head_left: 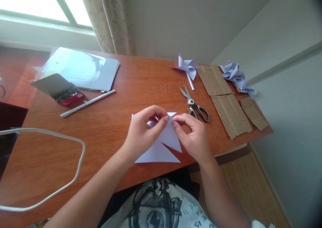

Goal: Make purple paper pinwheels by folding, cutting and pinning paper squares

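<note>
- Right at the middle of the table (105, 134), the left hand (143, 130) and the right hand (193, 137) met over a cut sheet of white paper (163, 147); both grips were pinching a folded-in corner of it, fingertips nearly touching.
- The paper lay flat near the table's front edge, its pointed flaps spreading out below the hands.
- Just beyond the right hand sat a pair of scissors (195, 105), blades parted and pointing away, handles close to the knuckles.
- Further back stood a finished paper pinwheel (187, 68) on a white stick.
- Off to the right lay strips of corrugated cardboard (226, 103), running up to the table's right edge, and crumpled paper pieces (236, 77) at the far right corner.
- To the left, well apart from the hands, a rolled white stick (88, 103) lay at an angle, beside an open box of small metal pins (64, 92) and a glossy folder (83, 68).
- A white cable (75, 174) looped across the near left part of the table.
- Open wood showed between the hands and the stick, and a little behind the paper; some tiny scraps (162, 87) were sprinkled there.
- The table was reddish-brown wood, set against a pale wall, with a window (37, 3) and a curtain (110, 19) at the back left, and a woven mat (246, 184) on the floor to the right.
</note>
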`<state>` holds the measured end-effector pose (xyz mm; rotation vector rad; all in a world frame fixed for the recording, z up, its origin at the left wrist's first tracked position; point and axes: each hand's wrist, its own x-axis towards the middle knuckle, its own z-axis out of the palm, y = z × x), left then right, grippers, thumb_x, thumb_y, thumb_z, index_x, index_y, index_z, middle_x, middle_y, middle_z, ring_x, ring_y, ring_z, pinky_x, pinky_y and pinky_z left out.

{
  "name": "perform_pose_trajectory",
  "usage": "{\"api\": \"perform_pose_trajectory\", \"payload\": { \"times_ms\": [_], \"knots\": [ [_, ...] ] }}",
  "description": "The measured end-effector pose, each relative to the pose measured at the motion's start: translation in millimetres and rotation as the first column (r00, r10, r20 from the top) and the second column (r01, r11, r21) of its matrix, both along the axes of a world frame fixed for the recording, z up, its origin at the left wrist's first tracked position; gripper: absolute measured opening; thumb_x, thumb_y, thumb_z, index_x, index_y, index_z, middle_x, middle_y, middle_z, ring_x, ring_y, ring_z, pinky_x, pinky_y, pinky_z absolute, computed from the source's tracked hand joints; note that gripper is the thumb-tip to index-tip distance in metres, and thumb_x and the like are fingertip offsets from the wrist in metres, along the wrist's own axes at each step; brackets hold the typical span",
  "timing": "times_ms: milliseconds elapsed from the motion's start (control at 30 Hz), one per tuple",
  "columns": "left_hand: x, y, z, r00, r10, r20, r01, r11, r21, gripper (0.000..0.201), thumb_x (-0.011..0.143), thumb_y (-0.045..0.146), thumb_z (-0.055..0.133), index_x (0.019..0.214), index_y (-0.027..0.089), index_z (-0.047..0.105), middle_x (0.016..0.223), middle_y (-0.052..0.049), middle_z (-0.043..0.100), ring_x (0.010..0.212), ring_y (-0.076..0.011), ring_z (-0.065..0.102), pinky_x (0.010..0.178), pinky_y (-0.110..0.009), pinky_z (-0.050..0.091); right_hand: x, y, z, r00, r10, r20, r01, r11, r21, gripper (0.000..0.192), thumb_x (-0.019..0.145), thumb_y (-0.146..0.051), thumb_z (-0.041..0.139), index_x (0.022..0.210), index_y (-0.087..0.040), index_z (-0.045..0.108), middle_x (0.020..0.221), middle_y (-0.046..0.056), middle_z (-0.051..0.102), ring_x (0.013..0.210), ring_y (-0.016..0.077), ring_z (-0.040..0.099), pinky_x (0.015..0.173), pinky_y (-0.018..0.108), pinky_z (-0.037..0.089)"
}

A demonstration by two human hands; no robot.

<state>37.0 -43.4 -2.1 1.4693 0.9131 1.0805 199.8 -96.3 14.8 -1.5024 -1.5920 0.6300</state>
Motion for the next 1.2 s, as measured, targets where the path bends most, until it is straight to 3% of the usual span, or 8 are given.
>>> {"api": "perform_pose_trajectory", "payload": {
  "times_ms": [200, 400, 700, 800, 933, 1100, 1200],
  "knots": [
    [0, 1, 2.2, 0.999, -0.035, -0.004, 0.034, 0.994, -0.099, 0.009, 0.086, 0.023, 0.070, 0.081, 0.017, 0.066, 0.074, 0.000, 0.065, 0.069, -0.0119, 0.057, 0.062, -0.024, 0.044, 0, -2, 2.9, 0.997, 0.045, -0.068, -0.049, 0.997, -0.060, 0.009, 0.093, -0.018, 0.061, 0.092, -0.021, 0.069, 0.089, 0.001, 0.070, 0.085, 0.0167, 0.066, 0.079, 0.029, 0.051],
    [1, 0, 3.1, 0.991, -0.132, -0.018, 0.130, 0.989, -0.070, 0.010, 0.089, 0.024, 0.067, 0.083, 0.017, 0.066, 0.076, 0.000, 0.065, 0.070, -0.0117, 0.057, 0.065, -0.024, 0.044, -1, 1, 3.5, 0.972, -0.023, -0.233, -0.008, 0.992, -0.128, 0.011, 0.095, -0.028, 0.062, 0.087, -0.021, 0.065, 0.084, -0.001, 0.065, 0.080, 0.0153, 0.061, 0.076, 0.028, 0.049],
    [2, -2, 2.4, 0.982, -0.183, 0.043, 0.187, 0.979, -0.086, 0.013, 0.090, 0.028, 0.066, 0.084, 0.016, 0.064, 0.077, -0.002, 0.064, 0.071, -0.0131, 0.057, 0.065, -0.026, 0.045, 1, 3, 6.0, 0.942, 0.027, -0.335, -0.113, 0.964, -0.241, 0.022, 0.100, -0.035, 0.056, 0.085, -0.021, 0.061, 0.076, -0.003, 0.058, 0.070, 0.0118, 0.055, 0.063, 0.024, 0.043],
    [1, 0, 3.0, 0.992, -0.125, -0.012, 0.124, 0.991, -0.056, 0.012, 0.090, 0.028, 0.066, 0.085, 0.017, 0.066, 0.079, -0.002, 0.068, 0.074, -0.0147, 0.061, 0.068, -0.027, 0.047, 1, 3, 4.0, 0.965, -0.021, -0.263, -0.034, 0.979, -0.203, 0.020, 0.099, -0.035, 0.057, 0.087, -0.021, 0.062, 0.081, -0.002, 0.060, 0.074, 0.0127, 0.056, 0.067, 0.025, 0.044],
    [-5, 5, 3.1, 0.996, 0.048, -0.078, -0.047, 0.999, 0.009, 0.009, 0.091, 0.025, 0.065, 0.092, 0.018, 0.070, 0.089, -0.003, 0.072, 0.083, -0.0161, 0.065, 0.076, -0.028, 0.049, 6, 3, 0.5, 0.968, -0.098, -0.231, 0.051, 0.979, -0.200, 0.019, 0.098, -0.036, 0.059, 0.087, -0.021, 0.062, 0.079, -0.002, 0.059, 0.070, 0.0123, 0.054, 0.063, 0.025, 0.042],
    [-12, 12, -1.6, 0.958, 0.250, -0.143, -0.237, 0.966, 0.104, 0.012, 0.091, 0.025, 0.064, 0.099, 0.019, 0.070, 0.099, -0.004, 0.072, 0.094, -0.0181, 0.066, 0.087, -0.031, 0.050, 16, 1, -7.7, 0.943, -0.159, -0.294, 0.089, 0.967, -0.238, 0.026, 0.099, -0.042, 0.056, 0.084, -0.022, 0.059, 0.070, -0.004, 0.047, 0.063, 0.0117, 0.044, 0.058, 0.025, 0.036],
    [-15, 17, -6.4, 0.931, 0.325, -0.165, -0.305, 0.942, 0.138, 0.023, 0.088, 0.027, 0.066, 0.110, 0.021, 0.066, 0.114, -0.005, 0.070, 0.110, -0.0219, 0.064, 0.097, -0.037, 0.048, 20, -1, -15.3, 0.916, -0.210, -0.342, 0.130, 0.961, -0.242, 0.027, 0.099, -0.045, 0.056, 0.085, -0.022, 0.060, 0.073, -0.004, 0.049, 0.065, 0.0124, 0.044, 0.061, 0.025, 0.037]
  ]
}}
